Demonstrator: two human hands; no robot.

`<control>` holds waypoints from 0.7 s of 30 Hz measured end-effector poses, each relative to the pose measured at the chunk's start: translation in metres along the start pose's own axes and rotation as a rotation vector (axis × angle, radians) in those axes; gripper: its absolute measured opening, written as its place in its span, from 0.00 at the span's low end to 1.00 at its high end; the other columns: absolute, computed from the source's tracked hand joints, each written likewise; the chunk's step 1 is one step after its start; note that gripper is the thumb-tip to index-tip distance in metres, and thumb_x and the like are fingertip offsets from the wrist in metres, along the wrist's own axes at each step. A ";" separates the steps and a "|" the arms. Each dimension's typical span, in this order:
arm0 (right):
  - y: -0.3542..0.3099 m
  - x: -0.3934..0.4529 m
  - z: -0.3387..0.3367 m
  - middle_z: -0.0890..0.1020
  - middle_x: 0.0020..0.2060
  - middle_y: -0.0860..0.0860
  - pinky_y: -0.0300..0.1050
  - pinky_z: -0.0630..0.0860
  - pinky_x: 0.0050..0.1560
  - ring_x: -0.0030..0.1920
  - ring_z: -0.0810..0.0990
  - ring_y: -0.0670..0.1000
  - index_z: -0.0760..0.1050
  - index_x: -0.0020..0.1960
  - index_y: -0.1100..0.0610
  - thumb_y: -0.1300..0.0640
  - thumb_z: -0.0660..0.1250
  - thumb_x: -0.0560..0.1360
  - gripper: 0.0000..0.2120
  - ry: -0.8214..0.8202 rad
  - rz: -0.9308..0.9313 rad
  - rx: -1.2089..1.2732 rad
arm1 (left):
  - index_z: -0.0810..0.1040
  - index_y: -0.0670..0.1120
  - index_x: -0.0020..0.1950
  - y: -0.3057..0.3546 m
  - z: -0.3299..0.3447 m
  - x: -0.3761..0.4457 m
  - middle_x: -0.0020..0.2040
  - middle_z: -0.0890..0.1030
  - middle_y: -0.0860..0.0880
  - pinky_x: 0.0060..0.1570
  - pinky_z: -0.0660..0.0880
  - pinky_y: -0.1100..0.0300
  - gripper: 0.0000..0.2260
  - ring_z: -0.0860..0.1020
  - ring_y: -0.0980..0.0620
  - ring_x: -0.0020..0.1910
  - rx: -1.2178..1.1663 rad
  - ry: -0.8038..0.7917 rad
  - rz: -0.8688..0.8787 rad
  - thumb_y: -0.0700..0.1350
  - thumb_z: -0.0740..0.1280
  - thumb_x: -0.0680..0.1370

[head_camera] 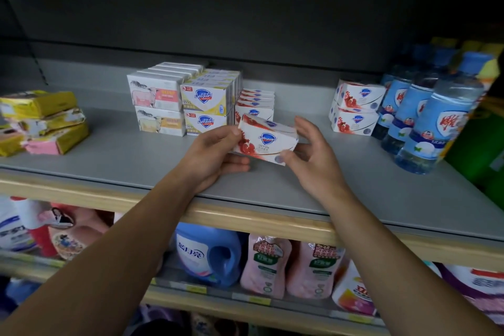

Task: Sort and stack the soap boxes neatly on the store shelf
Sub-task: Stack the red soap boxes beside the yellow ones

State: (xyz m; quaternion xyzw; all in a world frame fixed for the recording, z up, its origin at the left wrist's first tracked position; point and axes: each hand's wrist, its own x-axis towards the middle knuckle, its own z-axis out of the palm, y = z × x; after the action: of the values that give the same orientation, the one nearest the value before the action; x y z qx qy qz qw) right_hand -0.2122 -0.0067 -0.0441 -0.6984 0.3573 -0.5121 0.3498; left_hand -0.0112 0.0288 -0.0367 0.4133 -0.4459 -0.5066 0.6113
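Two hands meet over the grey shelf board (136, 150) around one white cardboard soap box printed with a red pomegranate (266, 142), which is held tilted in the air just in front of the low row of matching red-and-white boxes (255, 105). The left hand (215, 153) grips the box at its left end, thumb on the front face and fingers curled beneath; the right hand (311, 155) is loosely spread, thumb touching the lower right corner, not clamped on it. The step in hand appears to be sorting this box to its own kind. Beside that row stand the two-high yellow-and-white boxes (206, 108) and the white boxes with a sheep picture (158, 106); two more pomegranate boxes (354, 109) sit well apart to the right, next to the blue-labelled clear bottles (433, 123). Next, the box probably needs levelling and setting squarely onto the matching row, edges aligned.
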 end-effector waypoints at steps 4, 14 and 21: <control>0.002 0.001 -0.002 0.82 0.51 0.42 0.40 0.78 0.54 0.49 0.81 0.40 0.75 0.57 0.46 0.67 0.72 0.69 0.23 0.049 -0.081 -0.110 | 0.81 0.47 0.56 0.001 -0.002 0.001 0.49 0.84 0.42 0.41 0.81 0.52 0.09 0.85 0.42 0.42 -0.072 -0.075 -0.019 0.45 0.66 0.77; 0.004 -0.001 0.003 0.76 0.57 0.43 0.36 0.77 0.42 0.48 0.78 0.41 0.73 0.56 0.45 0.66 0.71 0.68 0.22 -0.056 -0.293 -0.329 | 0.79 0.41 0.57 -0.003 -0.004 0.003 0.54 0.84 0.41 0.49 0.81 0.54 0.17 0.82 0.44 0.55 -0.150 -0.126 0.098 0.34 0.70 0.69; 0.002 -0.003 0.000 0.81 0.45 0.41 0.37 0.75 0.38 0.36 0.78 0.45 0.76 0.60 0.47 0.61 0.71 0.71 0.19 0.046 -0.169 -0.210 | 0.80 0.45 0.57 -0.002 -0.001 0.000 0.53 0.84 0.46 0.43 0.81 0.56 0.14 0.83 0.48 0.44 -0.050 -0.120 0.106 0.35 0.71 0.72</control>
State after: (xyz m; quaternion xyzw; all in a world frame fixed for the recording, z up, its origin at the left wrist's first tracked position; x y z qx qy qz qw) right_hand -0.2126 -0.0047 -0.0469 -0.7468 0.3567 -0.5154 0.2223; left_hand -0.0106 0.0281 -0.0393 0.3426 -0.4902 -0.5086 0.6194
